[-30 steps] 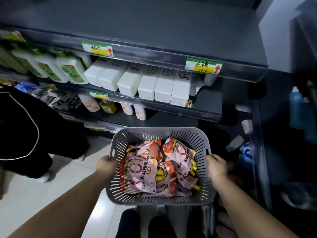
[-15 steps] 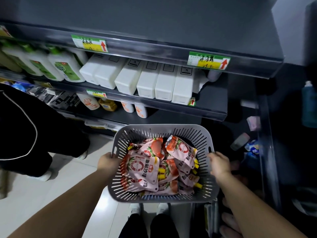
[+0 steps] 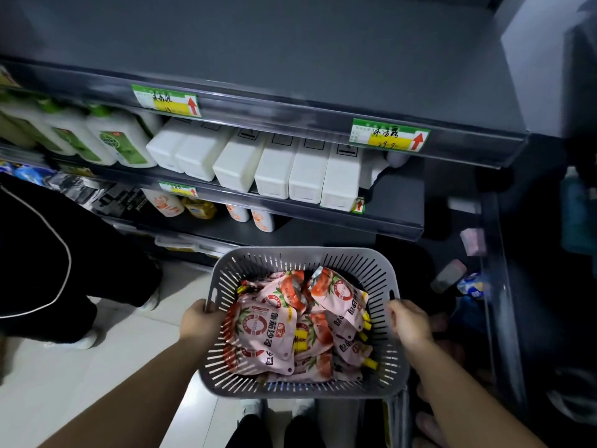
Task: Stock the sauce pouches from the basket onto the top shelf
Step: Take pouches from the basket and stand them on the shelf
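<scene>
Shop aisle, dim; dark grey top shelf (image 3: pixel 290 53) looks bare, white bottles (image 3: pixel 274 169) on the tier below. I'm holding the grey slotted basket (image 3: pixel 300 263) below the shelving, left hand (image 3: pixel 202 323) closed on its left rim, right hand (image 3: pixel 408 323) closed on the right rim. Tomato sauce pouches (image 3: pixel 268 331) all piled inside, none shelved. Carry step. Next I'd need to free one hand, pick a pouch, lift it up. Bystander's dark trousers (image 3: pixel 35 253) at left.

Bare grey top shelf (image 3: pixel 290 53)
</scene>
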`<action>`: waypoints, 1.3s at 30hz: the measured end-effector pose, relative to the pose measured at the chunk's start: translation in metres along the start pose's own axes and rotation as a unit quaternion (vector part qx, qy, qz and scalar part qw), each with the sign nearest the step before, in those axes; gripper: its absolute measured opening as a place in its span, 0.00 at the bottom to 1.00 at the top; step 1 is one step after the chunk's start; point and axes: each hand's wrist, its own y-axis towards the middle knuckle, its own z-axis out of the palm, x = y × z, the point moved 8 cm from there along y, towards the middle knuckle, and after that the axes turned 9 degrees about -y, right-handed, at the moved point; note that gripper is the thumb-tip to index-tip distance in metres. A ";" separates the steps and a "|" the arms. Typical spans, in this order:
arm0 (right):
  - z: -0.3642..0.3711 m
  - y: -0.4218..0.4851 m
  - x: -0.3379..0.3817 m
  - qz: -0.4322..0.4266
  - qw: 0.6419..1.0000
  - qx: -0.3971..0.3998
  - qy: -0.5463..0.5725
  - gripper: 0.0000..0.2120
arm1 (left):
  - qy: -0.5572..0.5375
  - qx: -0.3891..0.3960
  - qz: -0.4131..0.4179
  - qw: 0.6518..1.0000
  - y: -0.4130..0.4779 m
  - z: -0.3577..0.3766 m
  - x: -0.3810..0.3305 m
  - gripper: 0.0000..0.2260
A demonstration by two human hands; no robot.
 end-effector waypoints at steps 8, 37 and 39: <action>0.057 -0.059 0.018 -0.147 0.984 -0.045 -0.090 0.04 | 0.006 0.015 0.014 1.000 -0.003 0.006 -0.004 0.04; 0.117 -0.048 -0.027 0.170 0.941 0.018 0.292 0.10 | -0.162 -0.075 0.255 0.950 -0.026 -0.033 -0.089 0.08; 0.107 -0.061 -0.018 0.108 0.952 0.015 0.287 0.10 | -0.144 -0.016 0.286 0.947 -0.036 -0.017 -0.112 0.10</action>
